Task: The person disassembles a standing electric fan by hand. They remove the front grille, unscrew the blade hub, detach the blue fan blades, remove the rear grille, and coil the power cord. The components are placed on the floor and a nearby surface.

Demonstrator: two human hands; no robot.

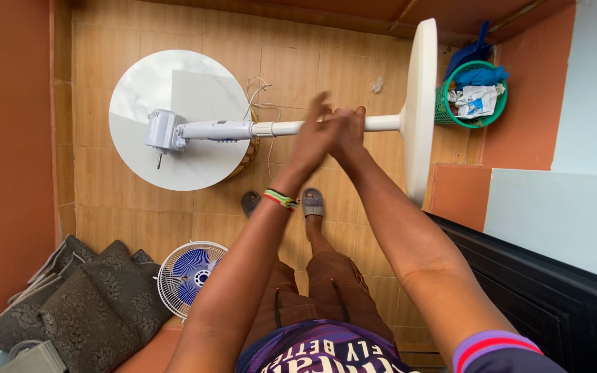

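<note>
Both hands, left hand (312, 135) and right hand (349, 131), meet at fan stand pole (281, 128); grip unclear, blurred. Step: handling pole beside round base (419, 103). Next calls for steady hold.

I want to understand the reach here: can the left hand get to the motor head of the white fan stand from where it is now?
Probably yes: the left hand is by the pole, nothing blocking the motor head.

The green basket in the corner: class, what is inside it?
Inside the green basket lie crumpled white paper or plastic scraps and a blue cloth or bag on top. Whatever lies beneath them is covered.
</note>
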